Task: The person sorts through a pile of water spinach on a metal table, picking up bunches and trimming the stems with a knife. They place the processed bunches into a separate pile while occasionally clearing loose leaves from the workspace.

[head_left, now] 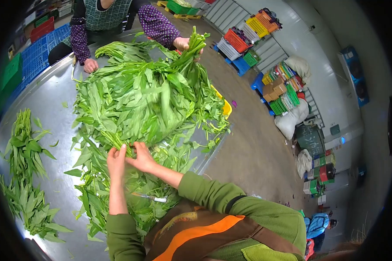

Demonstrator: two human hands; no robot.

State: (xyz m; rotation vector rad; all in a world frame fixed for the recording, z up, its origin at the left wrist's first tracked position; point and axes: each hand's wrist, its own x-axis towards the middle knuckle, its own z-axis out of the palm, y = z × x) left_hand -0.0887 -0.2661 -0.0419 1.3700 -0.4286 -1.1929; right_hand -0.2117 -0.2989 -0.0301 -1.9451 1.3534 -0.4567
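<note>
A bunch of water spinach point(113, 138), long-leaved with pale green stems, lies at the near edge of a large leafy heap point(139, 100). My left hand point(116, 162) closes on the stem ends from the left, thumb pointing up. My right hand point(142, 158) grips the same stems from the right with curled fingers. Below my hands, a knife with a white handle point(159, 199) rests among loose leaves point(139, 217).
Across the metal table point(65, 152), a person in patterned sleeves point(159, 27) holds up another bunch point(189, 54). Two tied-looking bunches point(28, 150) lie at the left. A yellow crate point(227, 108) shows past the right edge. Stacked crates point(237, 43) line the wall.
</note>
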